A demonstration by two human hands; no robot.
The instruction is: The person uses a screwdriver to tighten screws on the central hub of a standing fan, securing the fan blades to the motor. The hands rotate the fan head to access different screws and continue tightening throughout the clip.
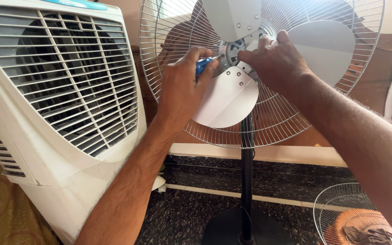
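A pedestal fan stands before me with its front guard off; three grey blades (227,97) sit in front of the wire rear guard (277,122). My left hand (182,88) grips a blue-handled screwdriver (203,65) whose tip points at the fan's central hub (232,49). My right hand (275,59) rests on the hub, fingers pressed against it between the blades. The hub's middle is partly hidden by my fingers.
A large white air cooler (55,104) with a louvred grille stands close on the left. The fan's black pole (247,181) and round base rise from a dark speckled floor. The detached front wire guard (341,208) lies at the lower right over an orange object.
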